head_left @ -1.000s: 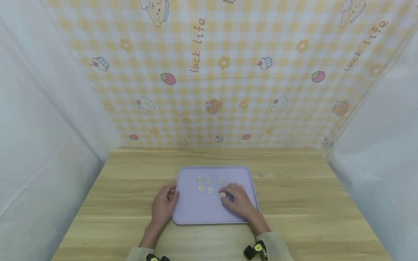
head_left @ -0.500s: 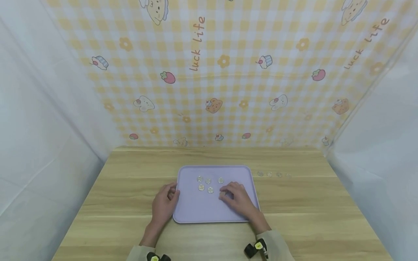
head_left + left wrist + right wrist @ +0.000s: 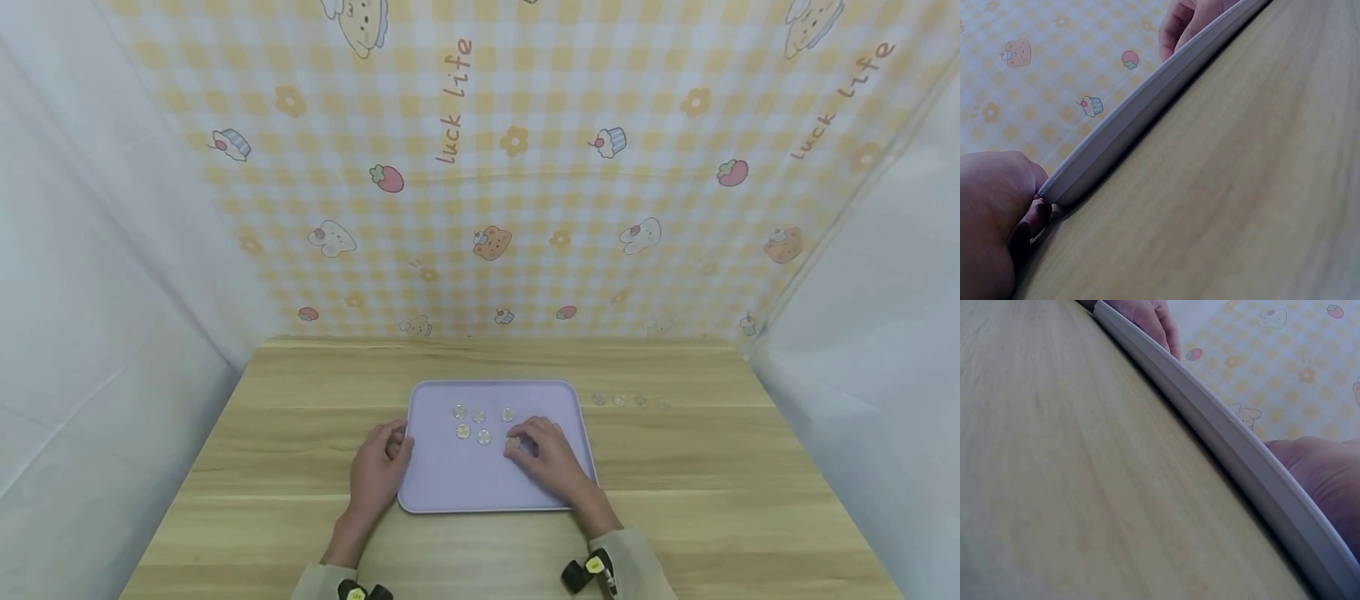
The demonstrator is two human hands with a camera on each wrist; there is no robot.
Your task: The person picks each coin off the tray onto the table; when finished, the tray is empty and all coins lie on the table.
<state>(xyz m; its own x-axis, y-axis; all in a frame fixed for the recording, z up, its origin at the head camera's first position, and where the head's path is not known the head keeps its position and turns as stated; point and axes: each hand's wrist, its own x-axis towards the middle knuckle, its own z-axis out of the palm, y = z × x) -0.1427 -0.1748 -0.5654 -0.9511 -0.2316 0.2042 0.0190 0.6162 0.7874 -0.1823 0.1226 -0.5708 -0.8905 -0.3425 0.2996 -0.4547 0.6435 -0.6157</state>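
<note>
A lilac tray (image 3: 457, 487) lies on the wooden table in the head view. Its left edge is held by my left hand (image 3: 377, 471); in the left wrist view the thumb and fingers meet around the tray rim (image 3: 1110, 134). Over the tray's right half, my right hand (image 3: 549, 460) pinches a silvery coin (image 3: 512, 443) between thumb and fingers, partly hidden by them. Left of it lie several loose coins, among them a near coin (image 3: 483, 437) and a far coin (image 3: 507, 414). The right wrist view hides the fingertips behind the tray wall (image 3: 1229, 434).
Several faint, clear-looking discs (image 3: 618, 401) lie in a row on the table (image 3: 675, 467) right of the tray. A yellow checked cloth (image 3: 525, 192) hangs behind the table, with white sheets (image 3: 112, 250) at both sides.
The coin in my right hand turns from flat-facing to more hidden between the fingers, and the hand shifts very slightly. The left hand and the other coins stay in place.
</note>
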